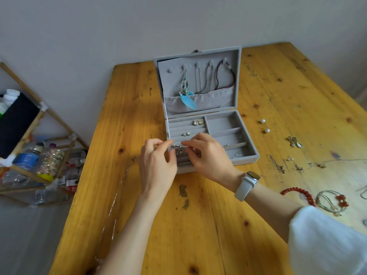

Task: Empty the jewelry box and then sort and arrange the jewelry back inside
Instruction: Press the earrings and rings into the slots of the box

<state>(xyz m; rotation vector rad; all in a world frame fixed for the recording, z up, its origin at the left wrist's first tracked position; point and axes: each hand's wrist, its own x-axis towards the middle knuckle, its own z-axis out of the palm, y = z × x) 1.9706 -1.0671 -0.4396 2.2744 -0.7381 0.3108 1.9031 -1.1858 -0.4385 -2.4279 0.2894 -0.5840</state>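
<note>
A grey jewelry box [249,155] stands open on the wooden table. Its lid holds a feather earring [186,96] and several necklaces [224,76] on hooks. Two earring pairs [198,122] [186,134] sit in the ring rolls at the box's left. My left hand [156,161] and my right hand [206,153] meet over the front ring rolls, fingertips pinching small heart-shaped earrings [179,150] there. The right wrist wears a white watch [246,185].
Loose jewelry lies on the table to the right: pearl earrings [265,126], a gold piece [295,142], small studs [297,166], a red bead bracelet [299,193], a cord bracelet [330,202]. A thin chain [119,187] lies left. A shelf with bottles [35,155] stands beyond the table's left edge.
</note>
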